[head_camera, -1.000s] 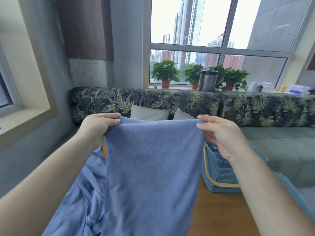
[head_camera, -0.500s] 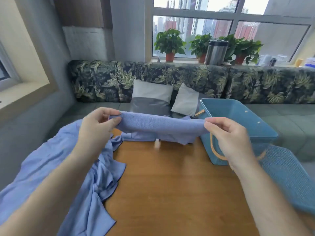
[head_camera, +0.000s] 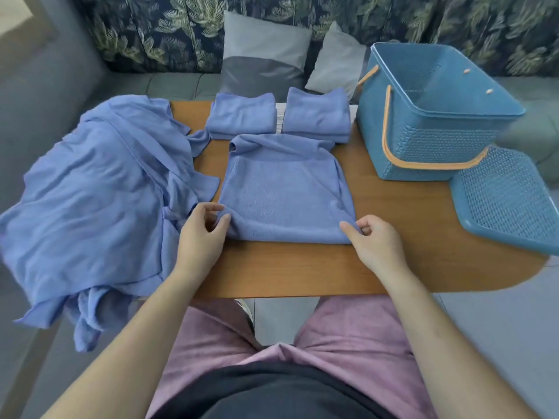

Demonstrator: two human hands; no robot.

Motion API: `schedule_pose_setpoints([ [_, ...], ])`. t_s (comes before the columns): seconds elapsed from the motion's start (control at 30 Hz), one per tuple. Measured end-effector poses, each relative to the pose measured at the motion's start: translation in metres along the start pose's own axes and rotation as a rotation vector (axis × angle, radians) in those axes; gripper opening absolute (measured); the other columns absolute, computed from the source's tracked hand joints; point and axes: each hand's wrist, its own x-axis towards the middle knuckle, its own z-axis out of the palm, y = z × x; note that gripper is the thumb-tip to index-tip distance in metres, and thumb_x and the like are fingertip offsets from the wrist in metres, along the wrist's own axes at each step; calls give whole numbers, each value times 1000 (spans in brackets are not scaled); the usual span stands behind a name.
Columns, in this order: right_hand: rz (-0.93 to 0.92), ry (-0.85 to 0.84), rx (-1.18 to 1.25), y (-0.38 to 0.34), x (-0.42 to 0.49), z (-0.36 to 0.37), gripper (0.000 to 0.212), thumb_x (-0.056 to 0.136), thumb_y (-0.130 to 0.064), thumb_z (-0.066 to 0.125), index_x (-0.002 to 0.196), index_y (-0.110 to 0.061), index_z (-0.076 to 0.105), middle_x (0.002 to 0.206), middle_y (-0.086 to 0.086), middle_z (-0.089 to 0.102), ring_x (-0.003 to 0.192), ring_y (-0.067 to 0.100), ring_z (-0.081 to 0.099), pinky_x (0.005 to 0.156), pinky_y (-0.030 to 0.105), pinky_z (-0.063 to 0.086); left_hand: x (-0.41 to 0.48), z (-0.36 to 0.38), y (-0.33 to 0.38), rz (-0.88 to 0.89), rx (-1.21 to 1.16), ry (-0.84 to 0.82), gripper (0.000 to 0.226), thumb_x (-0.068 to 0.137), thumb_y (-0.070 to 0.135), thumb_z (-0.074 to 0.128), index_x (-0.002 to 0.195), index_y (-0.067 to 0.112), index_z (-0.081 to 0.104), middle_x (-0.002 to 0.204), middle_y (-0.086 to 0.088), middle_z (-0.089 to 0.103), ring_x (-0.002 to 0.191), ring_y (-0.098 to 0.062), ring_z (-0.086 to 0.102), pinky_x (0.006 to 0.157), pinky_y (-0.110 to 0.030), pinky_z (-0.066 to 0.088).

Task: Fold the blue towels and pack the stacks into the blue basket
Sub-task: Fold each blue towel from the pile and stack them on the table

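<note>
Blue towel (head_camera: pixel 284 189) lies part-folded on the wooden table (head_camera: pixel 287 267), near edge square to the person, likely laid flat so the next fold comes out even. Left hand (head_camera: pixel 201 234) pinches its near-left corner between thumb and fingertips; right hand (head_camera: pixel 375 240) pinches the near-right corner. Wrists low, forearms reaching in over the table edge. Two folded stacks (head_camera: pixel 242 117) sit just beyond, beside the open blue basket (head_camera: pixel 438 152), probably staged for packing. Basket lid (head_camera: pixel 508 201) lies alongside. Unfolded heap (head_camera: pixel 96 189) at left.

Two folded stacks (head_camera: pixel 242 116) (head_camera: pixel 317 117), one flat towel (head_camera: pixel 284 192), one heap (head_camera: pixel 90 192) (uncountable), one basket (head_camera: pixel 438 152), one lid (head_camera: pixel 508 207).
</note>
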Motion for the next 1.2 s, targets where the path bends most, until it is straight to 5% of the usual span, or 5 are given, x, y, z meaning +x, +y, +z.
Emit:
schedule_pose_setpoints([
  [0.17, -23, 68, -25, 3, -5, 3, 44, 93, -45, 64, 62, -18, 48, 58, -4, 54, 69, 23, 53, 60, 33, 33, -1, -3, -2, 33, 106, 34, 23, 92, 36, 70, 107, 19, 65, 81, 3, 67, 92, -23, 63, 84, -45, 54],
  [0.63, 98, -5, 18, -9, -13, -6, 5, 83, -19, 56, 85, -23, 56, 77, -5, 64, 79, 21, 60, 64, 32, 42, -17, -4, 19, 1, 417, -44, 34, 63, 27, 42, 94, 22, 57, 78, 5, 53, 89, -26, 46, 90, -44, 38],
  [0.8, -232, 216, -365, -31, -14, 13, 31, 78, -21, 65, 107, -12, 60, 112, 5, 62, 107, 31, 53, 86, 43, 44, -10, 15, 24, 206, 589, 19, 42, 65, 25, 49, 105, 19, 59, 109, -1, 49, 106, -27, 42, 93, -42, 34],
  [0.97, -375, -203, -466, -68, 28, 57, 58, 101, -34, 47, 156, -19, 37, 168, 5, 22, 156, 23, 13, 125, 43, 15, 41, 62, 47, 382, 642, -268, 51, 94, 34, 54, 143, 21, 52, 159, -2, 36, 149, -25, 27, 119, -42, 21],
  [1.2, -351, -322, -610, -48, 6, 65, 65, 105, -56, 20, 163, -28, 10, 171, 1, -3, 157, 21, -11, 127, 46, -4, 24, 66, 27, 381, 764, -380, 61, 101, 61, 32, 158, 38, 24, 168, 7, 11, 156, -25, 2, 125, -48, 0],
])
